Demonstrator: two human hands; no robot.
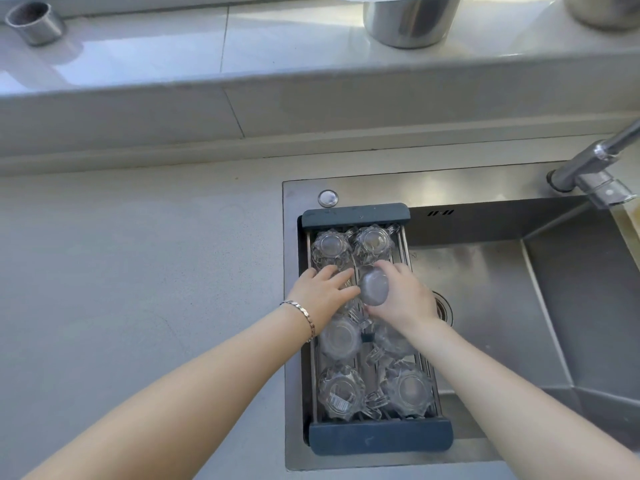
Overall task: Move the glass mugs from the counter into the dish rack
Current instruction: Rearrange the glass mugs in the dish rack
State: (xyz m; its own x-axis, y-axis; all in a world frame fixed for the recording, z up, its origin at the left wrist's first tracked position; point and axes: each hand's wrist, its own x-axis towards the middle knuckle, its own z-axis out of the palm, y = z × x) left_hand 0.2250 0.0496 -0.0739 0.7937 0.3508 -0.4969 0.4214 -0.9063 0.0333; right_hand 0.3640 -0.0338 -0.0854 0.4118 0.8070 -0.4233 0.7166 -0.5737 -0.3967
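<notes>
A dish rack (355, 216) with dark blue end pieces spans the left part of the sink. Several glass mugs stand upside down in it, among them one at the far left (329, 247), one at the far right (373, 241) and two at the near end (341, 393) (408, 391). My right hand (403, 296) grips an upside-down glass mug (374, 285) in the rack's second row, fingers wrapped round its side. My left hand (320, 292) rests with spread fingers on the mug beside it, which is mostly hidden under the hand.
The steel sink (540, 306) lies right of the rack, with a tap (588, 168) at its far right corner. Grey counter (138, 289) stretches to the left. On the window ledge stand a steel pot (408, 19) and a small metal cup (34, 22).
</notes>
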